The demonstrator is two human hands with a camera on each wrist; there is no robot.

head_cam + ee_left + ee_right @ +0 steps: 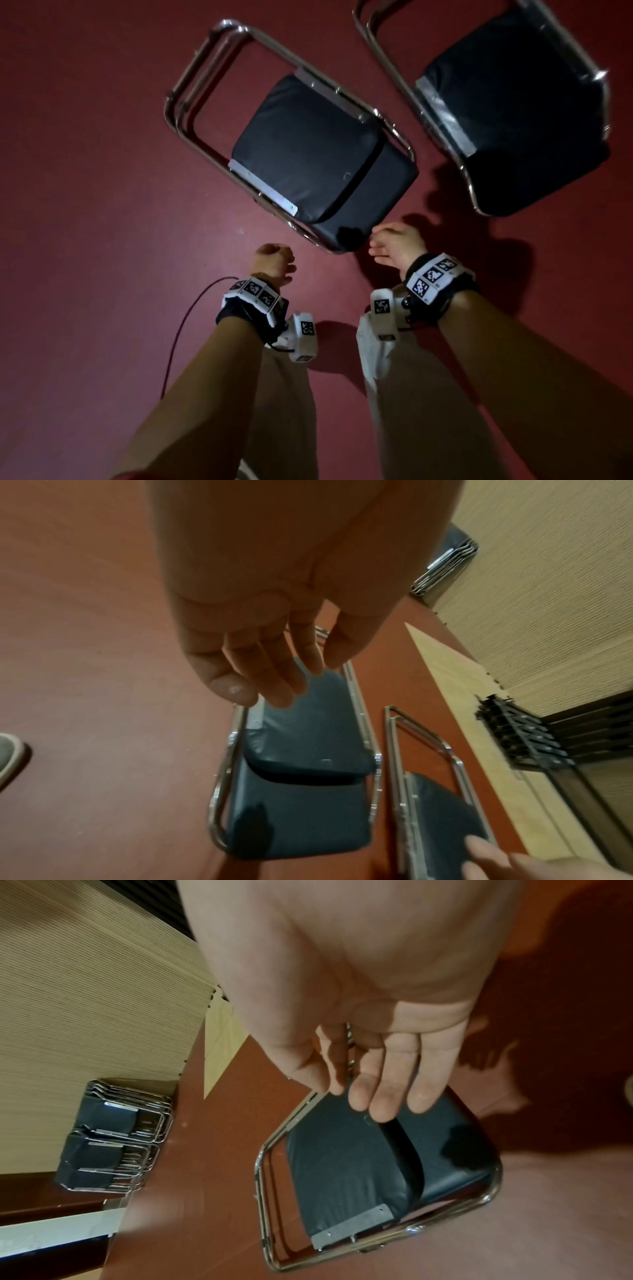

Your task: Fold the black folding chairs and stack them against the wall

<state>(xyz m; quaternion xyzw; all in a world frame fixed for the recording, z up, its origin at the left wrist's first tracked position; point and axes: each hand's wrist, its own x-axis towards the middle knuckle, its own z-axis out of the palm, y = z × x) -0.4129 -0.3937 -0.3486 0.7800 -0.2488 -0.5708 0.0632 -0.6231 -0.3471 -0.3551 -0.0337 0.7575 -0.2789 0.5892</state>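
Folded chair (308, 150) flat on floor, just beyond left hand (274, 262) and right hand (394, 245); both relaxed, empty.

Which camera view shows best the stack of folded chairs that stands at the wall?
The right wrist view: the stack of folded chairs appears whole against the wall, with black cushions and metal frames visible. The left wrist view shows only a blurred corner of it. The head view does not show it.

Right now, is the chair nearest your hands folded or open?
Folded: the chair lies flat on the floor, seat pad against backrest inside its chrome frame.
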